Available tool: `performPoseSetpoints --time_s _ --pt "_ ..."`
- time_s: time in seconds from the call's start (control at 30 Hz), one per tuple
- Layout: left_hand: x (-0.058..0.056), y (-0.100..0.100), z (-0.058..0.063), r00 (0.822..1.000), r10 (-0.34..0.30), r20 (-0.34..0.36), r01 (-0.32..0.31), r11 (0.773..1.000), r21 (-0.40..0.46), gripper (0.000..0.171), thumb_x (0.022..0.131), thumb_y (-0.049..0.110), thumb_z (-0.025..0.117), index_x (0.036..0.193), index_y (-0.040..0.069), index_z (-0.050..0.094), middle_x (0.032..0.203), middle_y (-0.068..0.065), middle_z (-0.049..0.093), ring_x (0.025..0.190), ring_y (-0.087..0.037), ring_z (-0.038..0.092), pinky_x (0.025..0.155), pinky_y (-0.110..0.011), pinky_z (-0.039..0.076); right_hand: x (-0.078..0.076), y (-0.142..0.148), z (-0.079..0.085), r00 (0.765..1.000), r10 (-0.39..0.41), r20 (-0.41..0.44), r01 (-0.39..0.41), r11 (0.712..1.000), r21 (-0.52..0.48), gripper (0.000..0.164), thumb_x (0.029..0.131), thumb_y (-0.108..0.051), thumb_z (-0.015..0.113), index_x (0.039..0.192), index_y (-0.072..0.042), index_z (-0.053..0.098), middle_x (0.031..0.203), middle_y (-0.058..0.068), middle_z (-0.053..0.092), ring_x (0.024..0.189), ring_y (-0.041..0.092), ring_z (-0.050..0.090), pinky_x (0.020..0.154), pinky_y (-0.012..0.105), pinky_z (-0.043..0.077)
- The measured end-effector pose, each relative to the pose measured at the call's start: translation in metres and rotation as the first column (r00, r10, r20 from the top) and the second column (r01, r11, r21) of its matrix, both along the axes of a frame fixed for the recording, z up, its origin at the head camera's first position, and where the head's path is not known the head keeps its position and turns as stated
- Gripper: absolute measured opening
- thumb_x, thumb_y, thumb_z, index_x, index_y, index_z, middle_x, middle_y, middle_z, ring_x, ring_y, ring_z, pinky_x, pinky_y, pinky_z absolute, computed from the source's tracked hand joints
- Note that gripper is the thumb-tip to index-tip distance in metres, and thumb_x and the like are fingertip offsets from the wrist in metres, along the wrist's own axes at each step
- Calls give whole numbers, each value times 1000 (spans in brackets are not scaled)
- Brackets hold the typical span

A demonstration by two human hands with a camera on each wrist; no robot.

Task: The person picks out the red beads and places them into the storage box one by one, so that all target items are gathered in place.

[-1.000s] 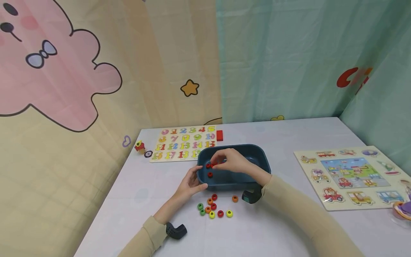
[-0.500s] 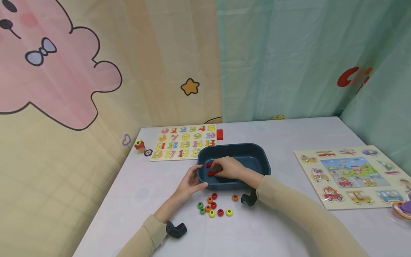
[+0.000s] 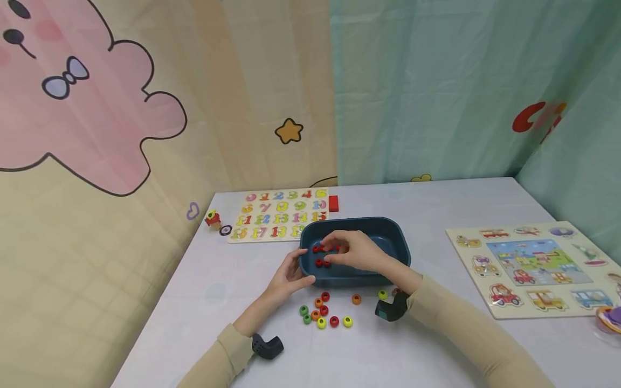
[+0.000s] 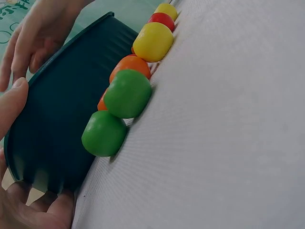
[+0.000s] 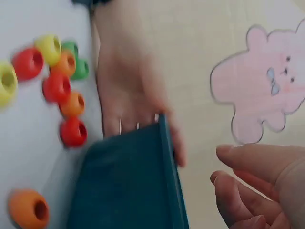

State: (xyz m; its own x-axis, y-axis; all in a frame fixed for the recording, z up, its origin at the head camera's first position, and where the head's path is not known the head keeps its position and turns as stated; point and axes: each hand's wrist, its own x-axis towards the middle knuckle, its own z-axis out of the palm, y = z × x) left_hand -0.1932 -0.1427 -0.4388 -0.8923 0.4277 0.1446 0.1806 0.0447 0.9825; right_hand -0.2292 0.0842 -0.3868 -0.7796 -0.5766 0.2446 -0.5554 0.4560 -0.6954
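A dark blue plastic tray [image 3: 351, 280] stands on the table, with several red beads [image 3: 318, 262] at the left of its floor. My left hand [image 3: 286, 277] grips the tray's left end; in the left wrist view the thumb [image 4: 13, 102] lies at the rim and the fingers bend against the end wall. Over the tray is my right hand [image 3: 356, 250]. In the right wrist view its thumb and fingertips [image 5: 228, 155] stand apart, and no bead shows between them. In front of the tray lie loose beads: red [image 3: 334, 321], orange [image 3: 356, 299], yellow [image 3: 347, 321] and green [image 3: 303, 310].
A number puzzle board [image 3: 276, 215] lies behind the tray, with a red block [image 3: 333, 203] beside it. At the back left is a small red and yellow toy [image 3: 212, 220]. A picture puzzle board [image 3: 529, 269] and a purple-topped tub [image 3: 608, 318] are at the right.
The right hand dipped to the tray floor, then rose slightly with its fingers spread. More red beads show in the tray now. The left hand stays at the tray's left end.
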Motion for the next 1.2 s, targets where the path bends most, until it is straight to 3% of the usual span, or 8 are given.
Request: performPoseSetpoints --time_s 0.1,0.2,0.33,0.43,0.6,0.73,0.97,1.2 --pt "-1 0 1 1000 6 3 -6 1000 -7 68 82 9 64 136 2 24 145 -14 18 131 -28 21 102 -34 28 18 4 2 997 74 -15 -74 997 -16 32 79 -35 66 106 -19 61 94 -9 63 56 8 50 48 23 46" --pt "-1 0 2 1000 17 3 -17 1000 -16 67 82 9 64 136 2 25 145 -13 19 131 -25 22 102 -33 27 36 6 -2 990 142 -14 -142 989 -40 29 79 -36 66 105 -21 62 77 -13 61 51 5 50 46 22 45" --pt "-1 -1 1 1000 23 -5 -23 1000 -20 67 81 9 65 136 3 26 145 -13 20 130 -23 24 102 -32 28 54 6 -13 983 184 -9 -184 981 -58 25 80 -25 67 104 -19 63 67 -12 56 49 3 49 45 20 45" --pt "-1 -1 1 1000 16 -10 -16 1000 -15 67 81 9 65 136 2 26 145 -13 20 130 -24 24 102 -33 28 62 4 -24 984 177 1 -177 984 -8 26 80 -21 67 106 -18 63 72 -12 57 52 1 48 46 19 44" --pt "-2 -1 0 1000 6 -9 -6 1000 -4 68 81 8 65 136 2 25 144 -14 21 130 -25 24 102 -35 28 65 0 -42 990 137 -22 -135 986 98 29 82 -25 65 110 -17 62 79 -11 59 50 0 45 48 17 42" --pt "-2 -1 -1 1000 2 -3 -2 1000 1 68 81 7 65 136 2 25 145 -14 20 130 -26 23 102 -35 27 64 -2 -51 992 99 -80 -87 987 132 30 81 -26 65 110 -18 62 97 -9 62 60 2 47 55 16 43" --pt "-1 1 0 1000 -3 7 3 1000 -6 68 81 9 65 136 2 25 145 -15 19 131 -27 22 102 -35 27 61 -3 -63 989 41 -144 -19 988 152 28 80 -26 67 107 -21 64 94 -11 63 58 1 44 51 15 39" --pt "0 1 1 1000 21 20 -20 1000 -4 68 81 9 66 136 3 27 144 -14 21 130 -24 25 101 -34 28 61 -5 -70 976 -2 -217 30 992 125 22 79 -28 68 99 -22 67 91 -15 63 67 -2 50 58 14 43"
